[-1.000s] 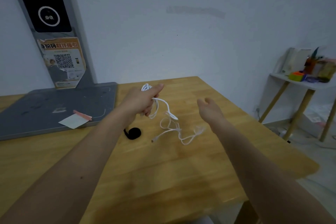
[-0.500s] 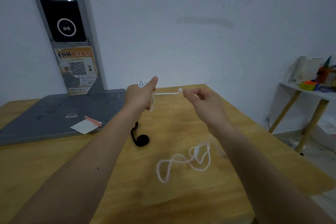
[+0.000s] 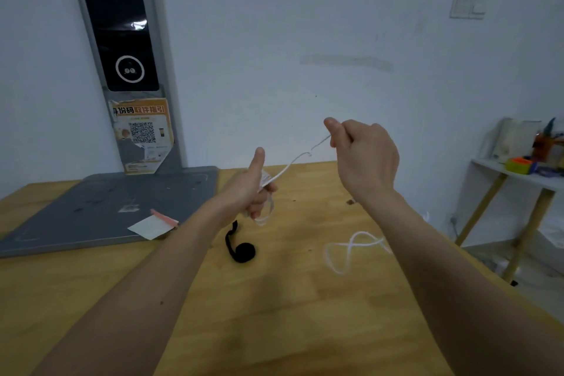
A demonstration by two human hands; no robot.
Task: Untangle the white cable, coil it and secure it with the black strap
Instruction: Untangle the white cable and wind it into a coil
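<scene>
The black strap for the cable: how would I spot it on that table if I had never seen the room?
Start at the wooden table and find the grey base plate on its far left side. Just right of the plate's near corner, below the left hand, lies the black strap. It is the only dark thing on the bare wood: a small rolled disc with a short tail, unlike the thin white cable looped to its right.

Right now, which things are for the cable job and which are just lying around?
For the job: white cable, held by left hand and right hand; black strap on the table.
Lying about: paper note, grey board, side shelf.
</scene>
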